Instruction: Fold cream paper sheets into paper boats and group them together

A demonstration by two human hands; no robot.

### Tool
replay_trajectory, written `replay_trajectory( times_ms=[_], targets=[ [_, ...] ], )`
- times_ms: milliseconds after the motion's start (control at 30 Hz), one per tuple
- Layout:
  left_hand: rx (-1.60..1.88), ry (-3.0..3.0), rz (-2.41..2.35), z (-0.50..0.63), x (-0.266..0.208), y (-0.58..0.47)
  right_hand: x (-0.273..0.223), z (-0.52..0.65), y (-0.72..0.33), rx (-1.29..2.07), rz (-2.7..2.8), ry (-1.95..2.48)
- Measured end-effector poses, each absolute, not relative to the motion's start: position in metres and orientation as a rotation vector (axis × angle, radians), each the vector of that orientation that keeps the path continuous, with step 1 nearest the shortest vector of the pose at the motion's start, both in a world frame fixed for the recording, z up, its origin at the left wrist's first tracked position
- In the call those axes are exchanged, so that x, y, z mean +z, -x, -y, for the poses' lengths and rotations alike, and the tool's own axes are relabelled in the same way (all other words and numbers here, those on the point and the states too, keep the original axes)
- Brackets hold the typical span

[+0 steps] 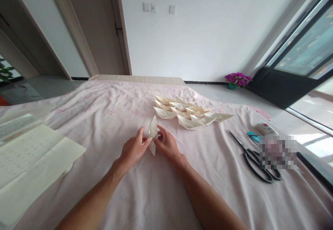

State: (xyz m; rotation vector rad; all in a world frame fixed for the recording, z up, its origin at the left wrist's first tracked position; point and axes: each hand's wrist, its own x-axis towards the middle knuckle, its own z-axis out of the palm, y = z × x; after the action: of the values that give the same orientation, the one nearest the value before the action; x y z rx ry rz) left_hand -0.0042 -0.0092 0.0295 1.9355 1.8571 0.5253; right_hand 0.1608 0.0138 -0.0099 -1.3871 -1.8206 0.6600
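Between my two hands is a cream folded paper boat (pixel 153 131), its pointed ends facing away from me and toward me. My left hand (pixel 135 146) grips its left side, thumb against the paper near the middle. On the opposite side, my right hand (pixel 168 142) pinches the boat with thumb and curled fingers. Just beyond, to the right, several finished-looking paper boats (pixel 191 122) stand close together in rows, some plain cream and some speckled.
Black-handled scissors (pixel 257 164) lie on the pink cloth (pixel 117 126) at right, beside a teal item (pixel 253 136), a white packet (pixel 266 129) and a blurred patch. Paper sheets (pixel 39 153) are spread at left. Purple flowers (pixel 237 79) stand on the floor.
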Motion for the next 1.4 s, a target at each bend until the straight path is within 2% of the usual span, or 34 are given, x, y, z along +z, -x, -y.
replay_trajectory(
  times_ms=[167,300,467,600,767,1133,1400],
  targets=[
    [0.684,-1.817,-1.736,0.003,0.019,0.009,-0.008,-0.010,-0.154,0.645,1.888,1.427],
    [0.848,-1.813,-1.652,0.001,0.011,0.011,0.001,-0.012,-0.157,0.500,1.990,1.487],
    [1.179,-2.270,-1.665,-0.001,0.010,0.017,0.027,-0.012,-0.170,0.363,2.209,1.536],
    [0.988,-2.662,-1.592,-0.001,0.017,0.020,0.040,-0.011,-0.176,0.316,2.341,1.572],
    [0.810,-2.778,-1.612,0.001,0.019,0.019,0.047,-0.012,-0.176,0.295,2.416,1.519],
    [0.729,-2.808,-1.488,0.001,0.011,0.020,0.049,-0.013,-0.172,0.201,2.544,1.456],
    [0.733,-2.778,-1.581,0.008,0.016,0.016,0.042,-0.013,-0.171,0.198,2.517,1.421]
  ],
)
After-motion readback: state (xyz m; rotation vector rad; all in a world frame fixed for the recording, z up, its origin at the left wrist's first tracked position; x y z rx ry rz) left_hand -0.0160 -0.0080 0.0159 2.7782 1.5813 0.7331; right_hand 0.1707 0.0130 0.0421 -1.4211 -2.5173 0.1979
